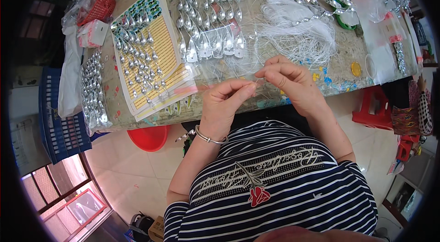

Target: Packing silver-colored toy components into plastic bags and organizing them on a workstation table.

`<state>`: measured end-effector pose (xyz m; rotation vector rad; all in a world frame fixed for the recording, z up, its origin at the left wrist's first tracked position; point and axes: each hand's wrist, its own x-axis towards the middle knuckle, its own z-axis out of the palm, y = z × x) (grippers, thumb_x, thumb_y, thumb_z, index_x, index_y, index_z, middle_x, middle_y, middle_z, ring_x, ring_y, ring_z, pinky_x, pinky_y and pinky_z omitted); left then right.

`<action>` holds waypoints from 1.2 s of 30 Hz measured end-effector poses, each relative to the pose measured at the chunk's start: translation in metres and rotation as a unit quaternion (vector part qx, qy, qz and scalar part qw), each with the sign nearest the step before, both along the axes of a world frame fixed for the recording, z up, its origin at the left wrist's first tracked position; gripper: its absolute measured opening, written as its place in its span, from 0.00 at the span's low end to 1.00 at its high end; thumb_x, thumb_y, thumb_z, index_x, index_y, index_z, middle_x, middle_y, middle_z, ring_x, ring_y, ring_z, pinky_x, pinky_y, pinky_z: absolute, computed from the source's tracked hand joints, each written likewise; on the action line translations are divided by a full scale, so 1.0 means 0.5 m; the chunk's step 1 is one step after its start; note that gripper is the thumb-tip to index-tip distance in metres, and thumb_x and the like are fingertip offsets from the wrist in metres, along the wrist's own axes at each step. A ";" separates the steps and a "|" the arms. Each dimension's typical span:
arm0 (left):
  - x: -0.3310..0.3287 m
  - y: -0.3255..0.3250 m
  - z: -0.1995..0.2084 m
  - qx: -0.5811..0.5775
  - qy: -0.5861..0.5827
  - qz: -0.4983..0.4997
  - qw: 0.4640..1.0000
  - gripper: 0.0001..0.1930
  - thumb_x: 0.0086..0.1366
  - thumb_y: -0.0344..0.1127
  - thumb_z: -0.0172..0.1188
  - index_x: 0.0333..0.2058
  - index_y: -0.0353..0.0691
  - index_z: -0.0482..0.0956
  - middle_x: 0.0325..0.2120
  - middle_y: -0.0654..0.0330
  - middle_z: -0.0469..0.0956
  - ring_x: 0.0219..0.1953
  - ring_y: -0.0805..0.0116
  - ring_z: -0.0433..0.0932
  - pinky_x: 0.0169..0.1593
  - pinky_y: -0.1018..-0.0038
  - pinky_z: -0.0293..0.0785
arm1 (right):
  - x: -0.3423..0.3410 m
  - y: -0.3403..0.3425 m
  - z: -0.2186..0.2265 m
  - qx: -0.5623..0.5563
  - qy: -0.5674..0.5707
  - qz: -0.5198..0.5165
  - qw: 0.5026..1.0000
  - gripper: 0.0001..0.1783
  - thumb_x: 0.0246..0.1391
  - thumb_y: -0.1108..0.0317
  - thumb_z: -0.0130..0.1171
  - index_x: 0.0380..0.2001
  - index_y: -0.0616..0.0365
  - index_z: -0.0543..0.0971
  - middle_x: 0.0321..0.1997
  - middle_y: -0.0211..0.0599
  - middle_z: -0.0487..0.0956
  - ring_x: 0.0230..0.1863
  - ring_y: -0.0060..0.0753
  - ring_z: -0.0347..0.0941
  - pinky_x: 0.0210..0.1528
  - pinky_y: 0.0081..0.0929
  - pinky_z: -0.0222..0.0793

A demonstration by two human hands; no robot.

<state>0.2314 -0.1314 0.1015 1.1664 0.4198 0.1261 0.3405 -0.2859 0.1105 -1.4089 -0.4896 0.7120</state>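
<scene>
My left hand (223,103), a silver bangle at its wrist, is closed in a pinch over the table's front edge. Close beside it, my right hand (293,84) pinches too, thumb against forefinger. Fine pale thread shows at the fingertips of both hands, though it is too thin to follow clearly. Just beyond them, several twisted silver spiral ornaments (211,22) lie in rows, their flat ends toward me. A loose bundle of white thread (298,27) spreads out to the right of these ornaments.
More silver spirals (137,59) rest on yellow printed sheets (169,54) at the left. Others lie at the far left edge (93,88). A red basket (98,5) and a white-and-pink box (93,33) stand there. A green ring-shaped holder (343,18) and yellow disc (355,69) are at right.
</scene>
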 end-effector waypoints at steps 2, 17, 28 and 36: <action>0.000 -0.001 -0.004 0.000 -0.006 -0.002 1.000 0.05 0.60 0.27 0.62 0.36 0.34 0.82 0.30 0.62 0.81 0.33 0.78 0.77 0.38 0.82 0.69 | -0.003 0.000 -0.003 -0.004 -0.005 -0.001 1.000 0.08 0.57 0.70 0.59 0.37 0.61 0.83 0.41 0.28 0.71 0.42 0.20 0.67 0.46 0.18 0.63; -0.001 0.000 -0.003 -0.003 0.034 -0.041 0.999 0.04 0.59 0.28 0.63 0.33 0.36 0.83 0.25 0.63 0.80 0.21 0.85 0.66 0.25 0.86 0.58 | 0.002 0.004 -0.003 -0.030 -0.083 -0.001 0.996 0.06 0.50 0.74 0.64 0.33 0.57 0.85 0.36 0.27 0.73 0.39 0.19 0.69 0.42 0.17 0.64; -0.004 -0.002 0.002 -0.029 0.014 -0.029 0.999 0.06 0.59 0.28 0.64 0.35 0.36 0.82 0.28 0.65 0.81 0.26 0.84 0.71 0.30 0.86 0.63 | 0.000 0.014 -0.009 -0.013 -0.076 -0.011 0.997 0.05 0.52 0.70 0.63 0.30 0.60 0.81 0.36 0.29 0.74 0.40 0.21 0.70 0.46 0.20 0.65; -0.008 -0.002 -0.012 0.020 0.005 0.005 1.000 0.06 0.59 0.26 0.63 0.36 0.35 0.82 0.30 0.64 0.81 0.33 0.80 0.76 0.39 0.84 0.70 | -0.001 0.009 -0.002 0.001 -0.037 0.005 0.999 0.07 0.58 0.69 0.58 0.35 0.61 0.81 0.40 0.29 0.72 0.42 0.20 0.68 0.48 0.19 0.63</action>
